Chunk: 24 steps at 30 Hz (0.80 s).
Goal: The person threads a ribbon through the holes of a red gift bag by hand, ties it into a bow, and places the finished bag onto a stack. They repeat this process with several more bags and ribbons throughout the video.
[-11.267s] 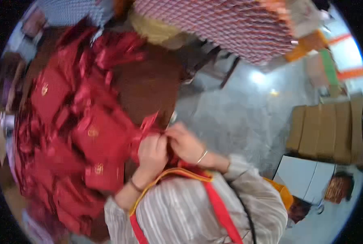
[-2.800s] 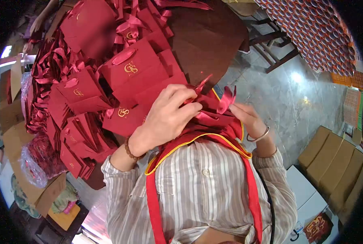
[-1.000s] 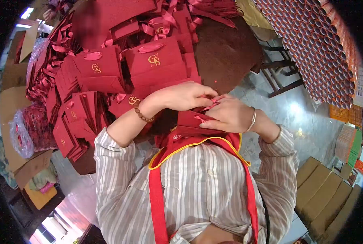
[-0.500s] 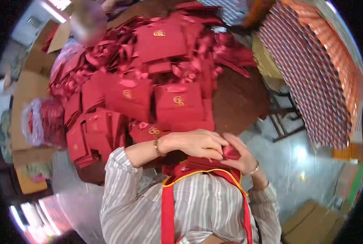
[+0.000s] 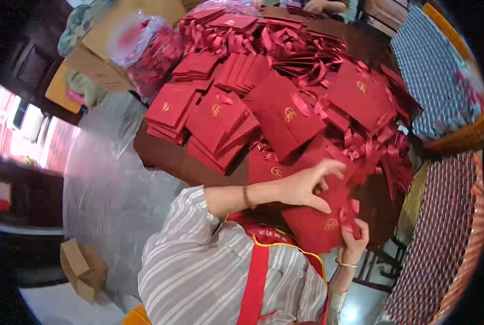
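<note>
My right hand [image 5: 355, 237] grips a red gift bag [image 5: 309, 222] by its ribboned edge, low in front of my apron. The bag has a gold emblem, and its pink-red satin ribbon [image 5: 349, 215] shows at my fingers. My left hand [image 5: 311, 187] hovers above the bag, thumb and fingers spread apart, with nothing in it. Just beyond it, more red gift bags [image 5: 288, 114] with gold emblems lie in overlapping stacks. Part of the held bag is hidden behind my left hand.
Stacks of bags and loose ribbons cover much of the dark round table [image 5: 166, 162]. A plastic sack [image 5: 155, 54] of red items and a cardboard box [image 5: 98, 65] stand at the far left. Patterned cloth-covered furniture [image 5: 442, 233] is at the right. Another person's hand [image 5: 320, 6] shows at the far edge.
My hands were together around a ribbon; now they are apart, the left open and the right holding the bag. The view has turned to the left, so the table appears shifted.
</note>
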Tool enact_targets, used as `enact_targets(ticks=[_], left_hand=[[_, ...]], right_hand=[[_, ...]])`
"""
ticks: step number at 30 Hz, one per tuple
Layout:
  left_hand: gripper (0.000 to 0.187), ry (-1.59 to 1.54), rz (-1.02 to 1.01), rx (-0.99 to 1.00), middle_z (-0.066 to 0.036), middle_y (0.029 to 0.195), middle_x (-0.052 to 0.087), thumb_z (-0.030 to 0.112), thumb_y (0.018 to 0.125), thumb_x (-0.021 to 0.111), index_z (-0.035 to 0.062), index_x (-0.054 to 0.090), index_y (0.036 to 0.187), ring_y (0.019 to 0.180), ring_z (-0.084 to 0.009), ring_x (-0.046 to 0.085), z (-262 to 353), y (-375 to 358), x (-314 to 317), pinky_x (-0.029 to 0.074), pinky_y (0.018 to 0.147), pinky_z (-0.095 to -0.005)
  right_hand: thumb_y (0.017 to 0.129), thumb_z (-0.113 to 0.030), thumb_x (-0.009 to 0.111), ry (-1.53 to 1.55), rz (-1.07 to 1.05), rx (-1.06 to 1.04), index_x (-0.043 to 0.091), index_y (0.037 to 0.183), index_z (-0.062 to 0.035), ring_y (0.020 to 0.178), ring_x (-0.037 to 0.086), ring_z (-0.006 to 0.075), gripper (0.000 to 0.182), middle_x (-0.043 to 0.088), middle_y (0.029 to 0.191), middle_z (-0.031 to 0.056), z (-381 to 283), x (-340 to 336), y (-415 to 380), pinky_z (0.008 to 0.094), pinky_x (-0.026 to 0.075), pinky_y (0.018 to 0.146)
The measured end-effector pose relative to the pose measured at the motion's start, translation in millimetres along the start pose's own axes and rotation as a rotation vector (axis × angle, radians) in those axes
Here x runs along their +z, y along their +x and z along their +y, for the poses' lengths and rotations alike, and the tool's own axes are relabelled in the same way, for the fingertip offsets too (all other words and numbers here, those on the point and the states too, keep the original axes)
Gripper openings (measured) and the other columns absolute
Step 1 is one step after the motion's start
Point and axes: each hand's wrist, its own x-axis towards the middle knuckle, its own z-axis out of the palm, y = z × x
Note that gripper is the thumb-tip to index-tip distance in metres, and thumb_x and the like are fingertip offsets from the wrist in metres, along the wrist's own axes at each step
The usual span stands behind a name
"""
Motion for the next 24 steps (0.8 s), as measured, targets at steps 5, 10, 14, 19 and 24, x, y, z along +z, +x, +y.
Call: enact_targets(ticks=[5,10,14,19,24], left_hand=[[0.065,-0.234,0.311,-0.16,-0.007,0.128,0.039,0.015,0.076,0.066,0.0034,0.032,0.131,0.113,-0.0159,0.038,2,-56,-34,0.033,0.095,-0.0316],[0.063,0.285,0.544,-0.098,-0.005,0.128,0.042,0.007,0.073,0.066,0.0021,0.039,0.129,0.117,-0.014,0.039,35,-106,-97,0.031,0.098,-0.0295],[0.056,0.215,0.682,-0.1,-0.003,0.12,0.05,0.004,0.072,0.066,0.0025,0.045,0.125,0.112,-0.0143,0.044,43,-121,-184,0.033,0.096,-0.0285],[0.052,0.64,0.575,-0.299,-0.012,0.126,0.048,0.013,0.08,0.058,0.0,0.042,0.127,0.112,-0.0192,0.046,2,-123,-275,0.035,0.094,-0.0303],[0.056,0.768,0.534,-0.408,-0.017,0.131,0.043,0.024,0.084,0.055,-0.0001,0.036,0.13,0.122,-0.0264,0.039,-19,-114,-270,0.031,0.1,-0.0331]], right_hand=[[0.066,0.008,0.059,-0.236,-0.21,-0.199,0.056,0.095,-0.0007,0.083,0.054,0.0133,0.031,0.056,0.091,0.0047,-23,79,33,0.0256,0.043,0.078],[0.071,0.001,0.064,-0.045,-0.422,-0.184,0.049,0.117,0.0009,0.105,0.05,0.0195,0.048,0.056,0.109,0.0113,-15,180,54,0.0305,0.037,0.093],[0.078,0.001,0.058,0.136,-0.642,0.088,0.003,0.141,-0.0199,0.119,0.038,0.025,0.086,0.022,0.139,0.0159,-10,228,44,0.0346,0.038,0.093],[0.078,-0.003,0.06,0.038,-0.772,0.27,-0.008,0.141,-0.0186,0.125,0.03,0.0298,0.093,0.004,0.145,0.0158,20,243,29,0.0374,0.034,0.097],[0.076,-0.012,0.063,-0.013,-0.743,0.205,-0.006,0.141,-0.0104,0.131,0.018,0.0298,0.095,0.012,0.144,0.0155,46,277,44,0.0373,0.026,0.102]])
